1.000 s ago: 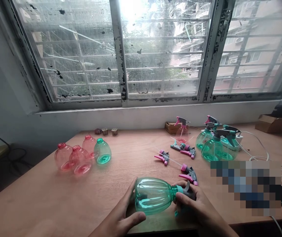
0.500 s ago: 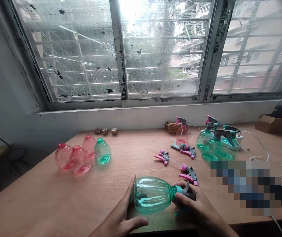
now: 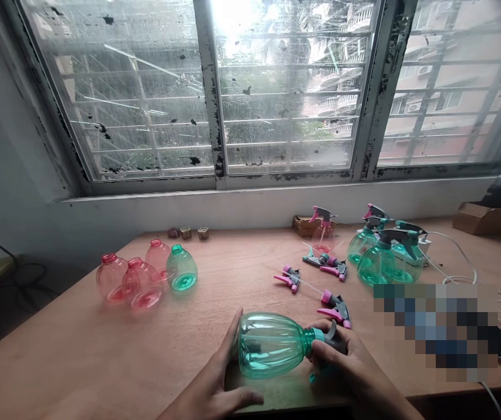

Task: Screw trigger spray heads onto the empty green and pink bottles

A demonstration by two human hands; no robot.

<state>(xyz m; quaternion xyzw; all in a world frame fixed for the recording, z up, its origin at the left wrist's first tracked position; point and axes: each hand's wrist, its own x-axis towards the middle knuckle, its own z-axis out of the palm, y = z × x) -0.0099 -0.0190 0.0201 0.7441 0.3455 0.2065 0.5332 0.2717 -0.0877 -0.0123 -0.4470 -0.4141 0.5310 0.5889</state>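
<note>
A green spray bottle (image 3: 270, 345) lies on its side in the air above the table's front edge, its base to the left. My right hand (image 3: 342, 356) is closed around its grey and teal trigger head (image 3: 333, 343). At the base end, my left hand (image 3: 219, 379) has its fingers stretched and the thumb held apart. Its fingertips are beside the base; whether they touch it I cannot tell. Just beyond my right hand lies a pink and grey spray head (image 3: 337, 309), and a similar spray head (image 3: 289, 278) rests farther back.
Pink bottles (image 3: 143, 286) without heads and a green bottle (image 3: 182, 269) stand at the left. More spray heads (image 3: 331, 267) lie mid-table. Several green spray bottles (image 3: 377, 262) and a pink one (image 3: 323, 238) stand at the back right, near white cables (image 3: 465, 256) and a cardboard box (image 3: 491, 219).
</note>
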